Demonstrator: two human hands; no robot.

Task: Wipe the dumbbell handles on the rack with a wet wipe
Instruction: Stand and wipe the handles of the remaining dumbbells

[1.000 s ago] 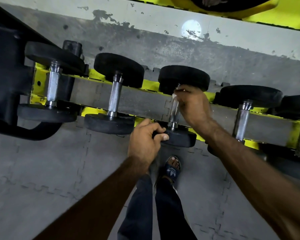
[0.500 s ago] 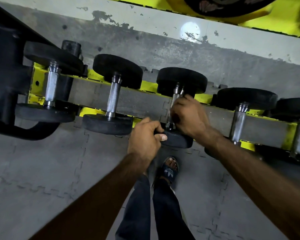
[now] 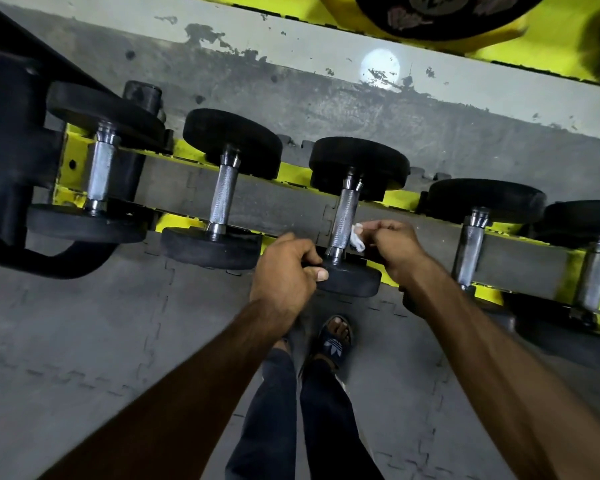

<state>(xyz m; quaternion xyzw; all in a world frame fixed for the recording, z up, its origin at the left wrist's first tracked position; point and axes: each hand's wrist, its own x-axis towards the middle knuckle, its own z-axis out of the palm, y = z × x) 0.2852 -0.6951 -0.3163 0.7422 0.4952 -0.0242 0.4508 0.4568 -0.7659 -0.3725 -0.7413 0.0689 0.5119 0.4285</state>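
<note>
Several black dumbbells with knurled steel handles lie across a yellow rack [image 3: 399, 199]. My left hand [image 3: 284, 268] grips the near weight head [image 3: 352, 277] of the middle dumbbell. Its handle [image 3: 343, 216] is bare. My right hand [image 3: 394, 245] sits just to the right of that handle and pinches a small crumpled white wet wipe [image 3: 356, 239], which lies beside the handle's lower end.
More dumbbells rest on either side: one to the left [image 3: 224, 199] and one to the right [image 3: 471, 244]. A black rack frame [image 3: 11, 157] fills the far left. Grey foam floor tiles and my legs and sandalled foot [image 3: 335, 337] lie below.
My right hand slid down the middle handle toward me, then came off it to the right with the wipe. The left hand stayed on the weight head.
</note>
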